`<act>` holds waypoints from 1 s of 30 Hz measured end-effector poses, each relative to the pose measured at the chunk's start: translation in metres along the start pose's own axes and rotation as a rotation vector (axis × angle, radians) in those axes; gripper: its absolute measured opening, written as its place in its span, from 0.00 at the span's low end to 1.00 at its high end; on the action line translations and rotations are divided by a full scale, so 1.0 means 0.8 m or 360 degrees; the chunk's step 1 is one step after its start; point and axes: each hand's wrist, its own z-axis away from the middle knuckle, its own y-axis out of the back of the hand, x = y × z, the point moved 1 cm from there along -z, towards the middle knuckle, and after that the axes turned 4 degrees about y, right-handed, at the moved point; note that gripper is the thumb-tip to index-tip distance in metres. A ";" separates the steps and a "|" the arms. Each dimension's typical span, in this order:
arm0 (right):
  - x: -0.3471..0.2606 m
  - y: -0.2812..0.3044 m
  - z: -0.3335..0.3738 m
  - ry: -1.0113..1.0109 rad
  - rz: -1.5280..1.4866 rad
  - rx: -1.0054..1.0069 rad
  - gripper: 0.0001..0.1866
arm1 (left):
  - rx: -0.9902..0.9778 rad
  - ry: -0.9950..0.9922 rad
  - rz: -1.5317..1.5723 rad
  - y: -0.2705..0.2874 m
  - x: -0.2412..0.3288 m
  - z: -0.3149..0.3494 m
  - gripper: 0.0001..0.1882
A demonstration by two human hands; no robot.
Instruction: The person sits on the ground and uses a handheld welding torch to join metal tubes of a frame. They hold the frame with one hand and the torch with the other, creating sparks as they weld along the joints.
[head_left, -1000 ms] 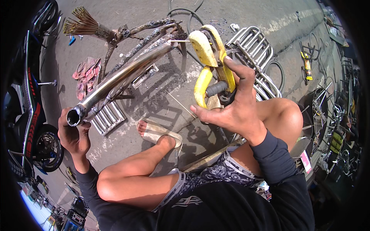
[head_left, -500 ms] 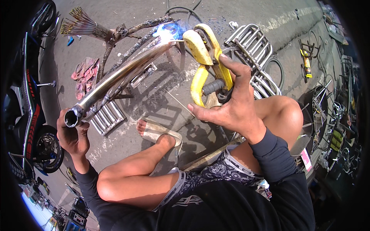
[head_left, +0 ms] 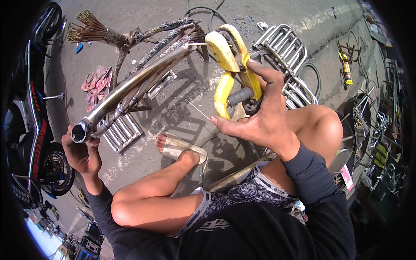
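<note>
My right hand is closed round a yellow welding electrode holder, thumb below and fingers on its far side. A thin welding rod juts left from its jaws, and its tip meets or nearly meets the far end of a shiny metal tube. My left hand grips the tube's near, open end from below, the fingers partly hidden behind it. Toward its far end the tube lies along a rough, spatter-crusted metal stand. More thin tubing runs beneath it.
A bundle of welding rods stands in a holder on the stand. Tubular metal racks lie at right, another near my left hand. A pink rag and cables are on the ground. A motorcycle stands at left.
The bright blue arc and smoke at the rod's tip have gone out, and the tube's end there glows faintly. Both hands keep their grip almost unmoved.
</note>
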 end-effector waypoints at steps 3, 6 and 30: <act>0.000 0.000 0.000 0.0014 0.0003 -0.0002 0.58 | -0.0070 -0.0052 0.0029 0.006 -0.006 0.000 0.22; 0.000 -0.001 -0.001 0.0064 0.0047 0.0022 0.58 | -0.0075 -0.0034 0.0037 0.010 -0.011 0.002 0.21; 0.002 -0.002 -0.001 0.0007 -0.0050 0.0033 0.58 | 0.0100 0.0080 -0.0010 0.005 -0.007 0.007 0.16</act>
